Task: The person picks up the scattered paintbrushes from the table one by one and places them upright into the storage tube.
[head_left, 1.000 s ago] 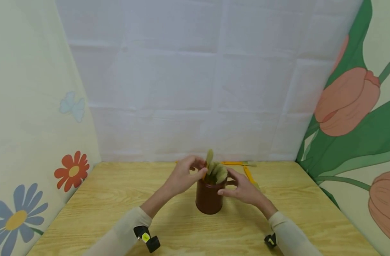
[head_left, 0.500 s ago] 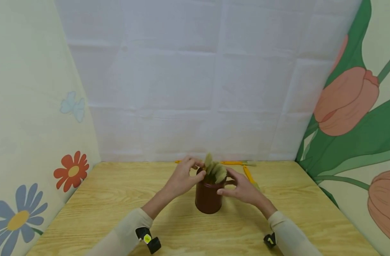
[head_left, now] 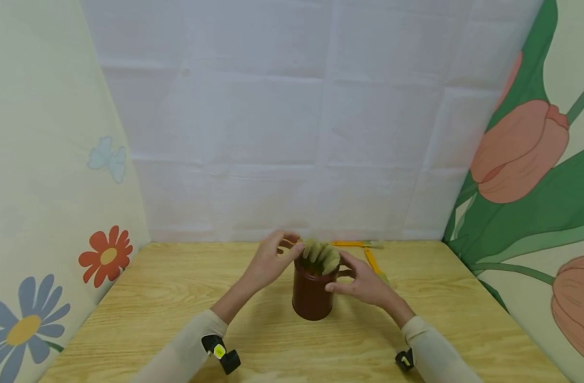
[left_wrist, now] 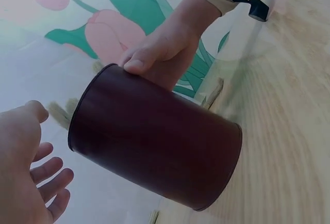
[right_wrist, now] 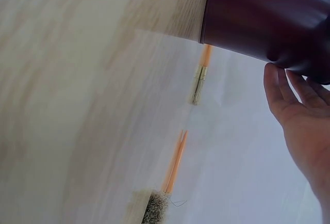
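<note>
A dark red cylindrical holder [head_left: 313, 298] stands upright on the table, with several pale bristle heads of paintbrushes [head_left: 323, 256] fanned above its rim. My right hand [head_left: 364, 282] grips the holder's right side near the top. In the left wrist view the right thumb [left_wrist: 138, 65] lies on the outer wall by the rim; the right wrist view has the right fingers [right_wrist: 281, 87] against the wall. At the rim's left is my left hand [head_left: 269, 263], its fingers loosely bent and holding nothing; a gap separates it from the holder in the left wrist view. The brush handles are hidden inside.
Behind the holder, a paintbrush with an orange handle [head_left: 348, 244] lies along the table's back edge. Another orange-handled paintbrush [head_left: 374, 263] lies angled behind my right hand. A white cloth [head_left: 273, 202] hangs at the back; flower-printed cloths flank the wooden table [head_left: 186, 282].
The paintbrush at the left of the bunch has sunk into the holder, level with the others. My left hand has let go of it and moved slightly left. The right hand stays put.
</note>
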`<state>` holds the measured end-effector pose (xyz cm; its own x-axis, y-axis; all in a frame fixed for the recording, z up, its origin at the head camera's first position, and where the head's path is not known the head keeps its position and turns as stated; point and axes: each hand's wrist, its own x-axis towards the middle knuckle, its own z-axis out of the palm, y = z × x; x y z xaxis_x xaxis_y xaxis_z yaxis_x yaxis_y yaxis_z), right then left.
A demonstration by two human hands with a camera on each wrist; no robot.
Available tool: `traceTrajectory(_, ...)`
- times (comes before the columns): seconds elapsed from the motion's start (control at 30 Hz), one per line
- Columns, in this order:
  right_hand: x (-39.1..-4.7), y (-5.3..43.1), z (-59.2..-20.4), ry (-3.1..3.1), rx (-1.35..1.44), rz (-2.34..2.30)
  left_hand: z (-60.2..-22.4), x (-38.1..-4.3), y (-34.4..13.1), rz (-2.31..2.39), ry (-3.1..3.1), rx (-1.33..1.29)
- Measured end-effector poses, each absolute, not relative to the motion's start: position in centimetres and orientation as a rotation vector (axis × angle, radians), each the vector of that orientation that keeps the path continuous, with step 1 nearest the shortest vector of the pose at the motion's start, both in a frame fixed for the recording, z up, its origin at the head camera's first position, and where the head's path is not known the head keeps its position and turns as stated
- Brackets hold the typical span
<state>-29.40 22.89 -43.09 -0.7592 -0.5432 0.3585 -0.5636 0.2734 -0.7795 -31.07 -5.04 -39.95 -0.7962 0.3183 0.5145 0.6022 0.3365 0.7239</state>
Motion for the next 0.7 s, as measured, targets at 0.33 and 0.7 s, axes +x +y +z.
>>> traceTrajectory(0.33,-29.4,23.0,-43.4,-2.525,1.072,1.537,-41.7,-35.6,-5.8,-1.284,-2.357,-0.778)
traceTrajectory(0.7,-29.2,22.9,-43.0,-2.534,1.028,1.562,-44.2,-41.0,-6.9,-0.986,-2.540,-0.692)
